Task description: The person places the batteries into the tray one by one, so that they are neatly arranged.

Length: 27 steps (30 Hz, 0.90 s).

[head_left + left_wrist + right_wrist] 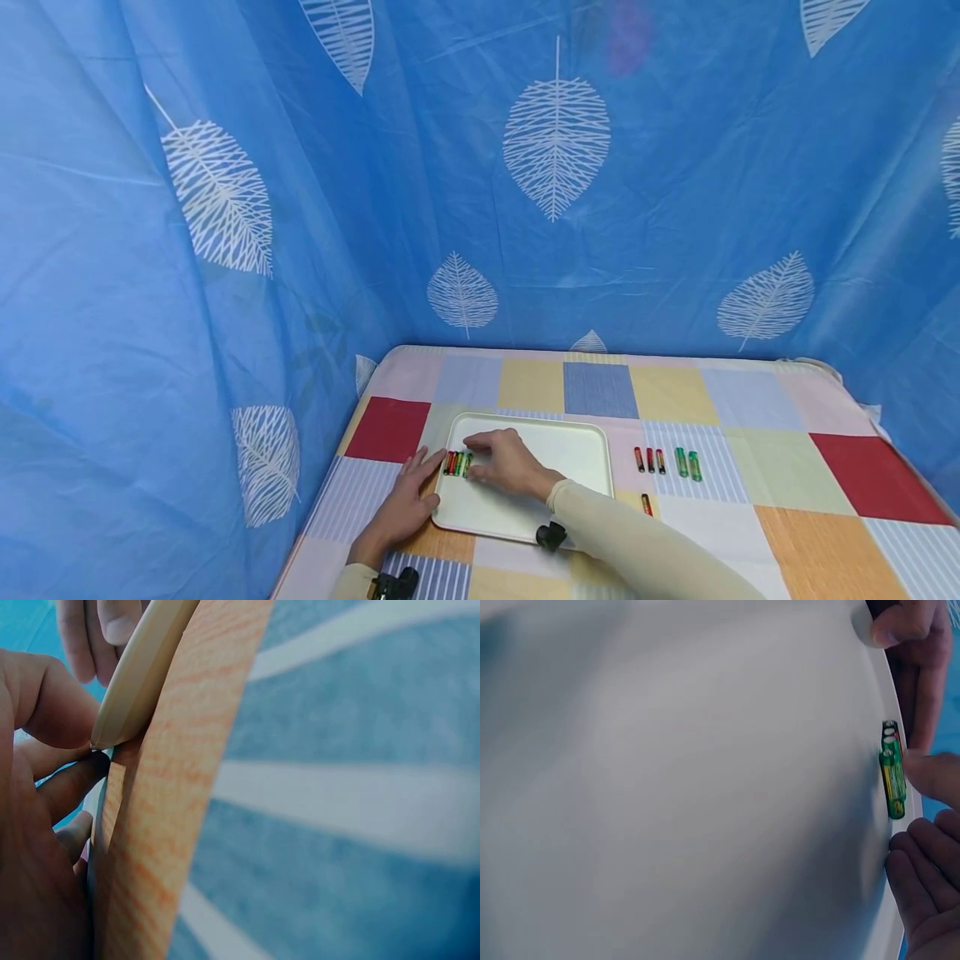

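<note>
- Batteries (458, 464), red and green, stand side by side in a short row at left of centre in the head view, lying inside the left end of a cream tray (558, 527) on a bench (727, 533) spread with patchwork cloth.
- Their long axes run roughly up and down the frame, close to parallel with the tray's left rim.
- Right hand (510, 462), its arm crossing the tray from the lower right, is the nearer: the green battery (467, 466) at the row's right end lies just to the left of its fingers.
- Thumb and fingers of that hand stand apart, unclosed, the thumb toward the battery's lower end and the index finger beyond its upper end; whether the thumb touches cannot be told.
- Left hand (405, 504) rests at the tray's left rim, thumb against the edge, fingers extended outside it and clasping no battery.
- Right of the tray, well apart from both hands, three slim red batteries (650, 460) and two larger green batteries (687, 465) lie in a line, with a lone red battery (647, 504) below them.
- Blue curtain (660, 217) with white leaf prints fills the upper frame.
</note>
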{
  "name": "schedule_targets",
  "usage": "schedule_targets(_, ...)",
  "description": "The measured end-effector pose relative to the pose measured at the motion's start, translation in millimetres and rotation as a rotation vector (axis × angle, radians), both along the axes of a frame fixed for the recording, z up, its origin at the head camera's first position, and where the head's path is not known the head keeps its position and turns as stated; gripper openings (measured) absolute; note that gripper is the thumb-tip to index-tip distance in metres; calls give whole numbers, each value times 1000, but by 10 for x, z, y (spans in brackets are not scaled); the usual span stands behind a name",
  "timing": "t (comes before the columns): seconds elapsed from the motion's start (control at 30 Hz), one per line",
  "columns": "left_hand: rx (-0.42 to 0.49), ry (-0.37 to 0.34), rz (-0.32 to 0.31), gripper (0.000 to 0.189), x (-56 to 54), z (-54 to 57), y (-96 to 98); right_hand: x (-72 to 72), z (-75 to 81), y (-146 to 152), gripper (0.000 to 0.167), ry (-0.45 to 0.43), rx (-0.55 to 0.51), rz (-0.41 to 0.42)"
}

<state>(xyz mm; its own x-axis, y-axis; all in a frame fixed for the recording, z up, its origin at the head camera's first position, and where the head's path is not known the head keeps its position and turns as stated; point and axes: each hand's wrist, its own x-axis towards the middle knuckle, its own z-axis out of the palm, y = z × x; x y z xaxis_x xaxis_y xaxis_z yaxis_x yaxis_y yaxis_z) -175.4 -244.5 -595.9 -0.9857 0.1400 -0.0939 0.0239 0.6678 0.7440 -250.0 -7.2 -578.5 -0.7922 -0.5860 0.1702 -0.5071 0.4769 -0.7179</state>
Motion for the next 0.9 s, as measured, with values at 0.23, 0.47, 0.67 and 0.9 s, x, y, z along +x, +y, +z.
schedule_targets(0.23,-7,-4,6,78,2,16,13,-24,-28,150,52,-44,-45,7)
schedule_targets(0.47,-12,-7,18,78,14,13,26,24,-8,287,48,-61,-78,5)
schedule_targets(0.67,-14,-9,31,79,23,-2,33,68,4,415,50,-62,-118,15)
schedule_targets(0.9,-6,10,23,79,29,-11,34,113,46,577,52,-121,-166,19)
